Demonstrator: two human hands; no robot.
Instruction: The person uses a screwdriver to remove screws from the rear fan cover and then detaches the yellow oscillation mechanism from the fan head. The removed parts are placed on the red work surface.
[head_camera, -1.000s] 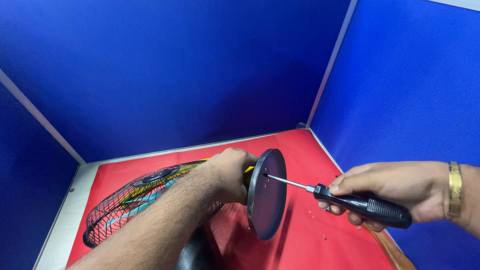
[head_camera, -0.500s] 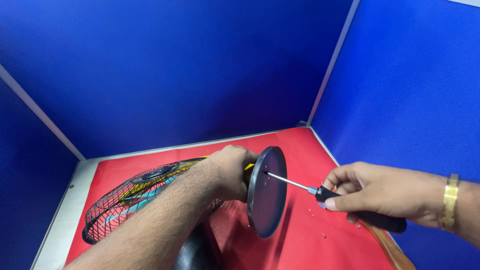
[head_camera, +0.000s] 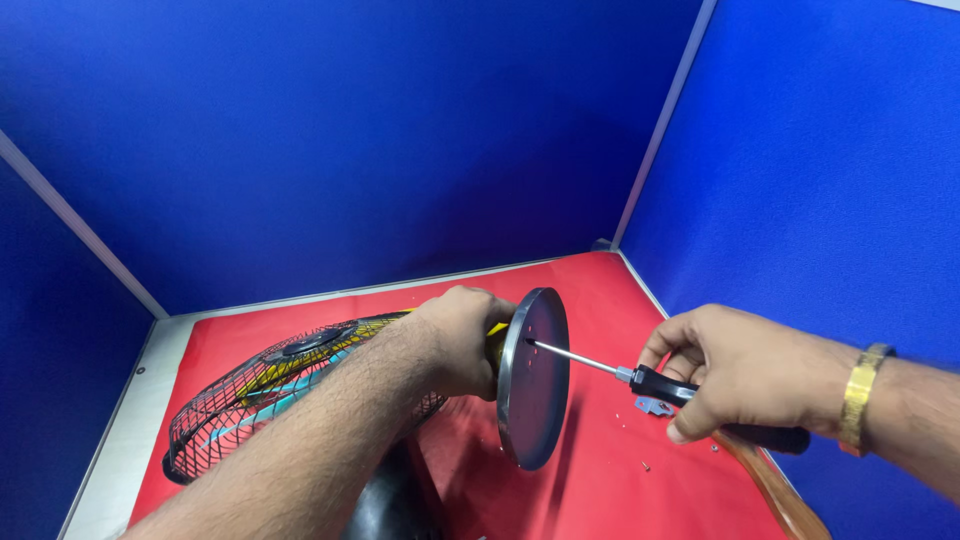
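The left hand (head_camera: 455, 340) is wrapped around the yellow stem just behind the round grey base plate (head_camera: 533, 378) of a fan, holding the plate on edge above the red table mat (head_camera: 600, 300), with the black wire fan cage (head_camera: 270, 385) lying on the mat behind that forearm. The right hand (head_camera: 745, 370) (a gold bracelet (head_camera: 858, 398) sits at its wrist) is closed on the black handle of a screwdriver (head_camera: 640, 378), just to the plate's right. The metal shaft reaches left across the gap, its tip touching the plate's face near the centre; a small metal bracket (head_camera: 655, 406) and a few tiny screws lie on the mat below that hand.
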